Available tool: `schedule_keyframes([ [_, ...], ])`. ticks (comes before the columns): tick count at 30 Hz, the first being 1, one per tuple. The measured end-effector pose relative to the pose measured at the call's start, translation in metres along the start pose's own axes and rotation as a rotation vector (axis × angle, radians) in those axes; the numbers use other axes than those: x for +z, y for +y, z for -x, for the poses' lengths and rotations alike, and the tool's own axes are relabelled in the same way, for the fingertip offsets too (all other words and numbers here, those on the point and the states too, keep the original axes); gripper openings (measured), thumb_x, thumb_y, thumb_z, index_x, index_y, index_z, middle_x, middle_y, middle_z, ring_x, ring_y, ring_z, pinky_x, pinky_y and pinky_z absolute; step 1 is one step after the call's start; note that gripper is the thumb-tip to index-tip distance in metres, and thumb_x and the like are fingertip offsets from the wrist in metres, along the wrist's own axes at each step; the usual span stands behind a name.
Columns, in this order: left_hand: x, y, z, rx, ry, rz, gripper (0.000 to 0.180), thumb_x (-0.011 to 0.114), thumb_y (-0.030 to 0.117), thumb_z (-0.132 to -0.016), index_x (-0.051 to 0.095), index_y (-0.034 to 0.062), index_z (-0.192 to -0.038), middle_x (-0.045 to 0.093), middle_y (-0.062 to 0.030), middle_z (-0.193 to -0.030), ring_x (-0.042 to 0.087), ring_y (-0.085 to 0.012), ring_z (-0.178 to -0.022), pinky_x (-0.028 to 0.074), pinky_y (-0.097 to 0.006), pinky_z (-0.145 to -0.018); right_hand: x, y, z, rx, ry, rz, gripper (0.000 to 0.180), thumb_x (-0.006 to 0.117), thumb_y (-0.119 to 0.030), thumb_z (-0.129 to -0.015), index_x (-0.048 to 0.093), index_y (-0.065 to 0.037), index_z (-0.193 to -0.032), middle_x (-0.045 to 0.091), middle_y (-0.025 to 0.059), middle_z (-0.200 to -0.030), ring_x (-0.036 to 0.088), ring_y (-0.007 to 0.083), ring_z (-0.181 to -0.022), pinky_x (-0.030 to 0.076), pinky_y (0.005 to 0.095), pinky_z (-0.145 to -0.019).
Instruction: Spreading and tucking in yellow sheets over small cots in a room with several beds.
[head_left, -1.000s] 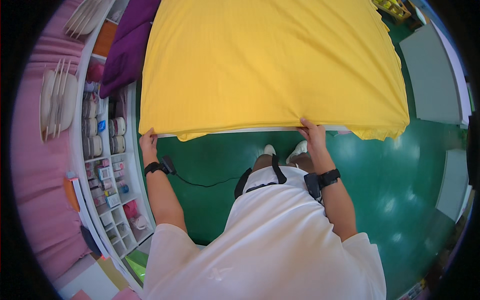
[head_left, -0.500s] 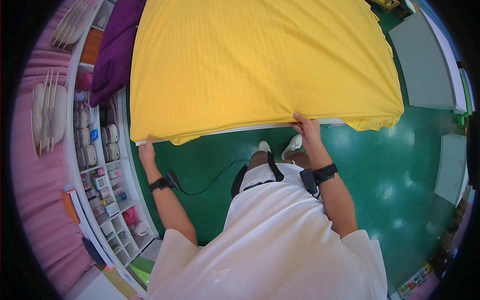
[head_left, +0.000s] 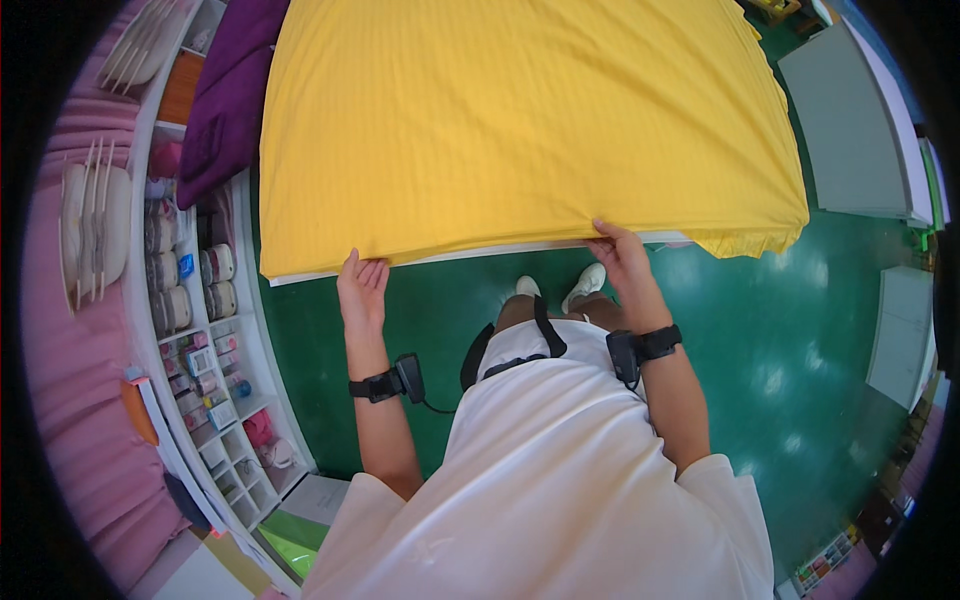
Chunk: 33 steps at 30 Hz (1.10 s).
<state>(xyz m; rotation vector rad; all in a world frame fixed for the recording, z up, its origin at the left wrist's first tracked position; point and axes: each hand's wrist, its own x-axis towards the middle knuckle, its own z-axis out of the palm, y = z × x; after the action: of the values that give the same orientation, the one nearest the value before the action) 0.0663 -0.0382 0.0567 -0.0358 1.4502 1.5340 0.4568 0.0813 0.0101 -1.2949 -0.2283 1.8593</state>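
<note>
A yellow cloth [head_left: 520, 120] with fine stripes lies over a table, its near hem falling along the white table edge [head_left: 480, 252]. My left hand [head_left: 362, 295] is just at that hem, left of the middle, palm turned up and fingers apart. Its fingertips meet or nearly meet the edge. Farther right, my right hand [head_left: 624, 262] pinches the hem, thumb on top and fingers partly hidden under it. Small creases run out from the thumb. At the near right corner the cloth hangs in ruffled folds.
White shelving [head_left: 245, 290] with jars and small boxes runs along the left. A purple cushion [head_left: 222, 120] rests between it and the table. Grey-white cabinets [head_left: 850, 120] stand at the right on the green floor [head_left: 760, 340]. Black devices are strapped to both my wrists.
My left hand has left the near left corner and moved right along the hem, its fingers now spread. The hem at left lies straighter, its drooping fold gone. My right hand stays nearly in place.
</note>
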Motion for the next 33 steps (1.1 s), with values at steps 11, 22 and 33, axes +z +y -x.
schedule_keyframes([
  [11, 0.008, -0.02, -0.03, -0.003, 0.045, 0.338, 0.039, 0.063, 0.024, -0.088, 0.051, -0.0027, -0.113, 0.051, -0.0096, -0.105, 0.05, -0.0228, -0.104, 0.044, -0.037, -0.096, -0.003, 0.008, -0.001, -0.047, -0.036, -0.088, 0.02, 0.064, -0.008, -0.084, 0.059, -0.003, -0.102, 0.062, 0.0068, -0.094, 0.06, 0.0193, -0.087, 0.048, 0.0343, -0.077],
  [22, 0.017, -0.023, -0.056, 0.118, -0.018, 0.489, 0.029, 0.054, 0.021, -0.095, 0.053, 0.0025, -0.116, 0.06, -0.0122, -0.112, 0.059, -0.0232, -0.101, 0.05, -0.036, -0.087, 0.005, 0.008, 0.007, -0.146, 0.013, 0.024, 0.026, 0.065, -0.011, -0.084, 0.058, -0.001, -0.107, 0.063, 0.0096, -0.101, 0.061, 0.0213, -0.089, 0.051, 0.0348, -0.078],
  [33, -0.013, -0.009, -0.074, 0.107, 0.188, -0.937, 0.066, 0.042, 0.06, -0.091, 0.06, 0.001, -0.068, 0.057, -0.0096, -0.053, 0.057, -0.0176, -0.046, 0.044, -0.03, -0.045, -0.046, -0.028, 0.033, -0.026, -0.014, 0.224, 0.029, 0.055, -0.023, -0.09, 0.06, 0.005, -0.099, 0.066, 0.0168, -0.087, 0.066, 0.0244, -0.082, 0.055, 0.032, -0.074],
])
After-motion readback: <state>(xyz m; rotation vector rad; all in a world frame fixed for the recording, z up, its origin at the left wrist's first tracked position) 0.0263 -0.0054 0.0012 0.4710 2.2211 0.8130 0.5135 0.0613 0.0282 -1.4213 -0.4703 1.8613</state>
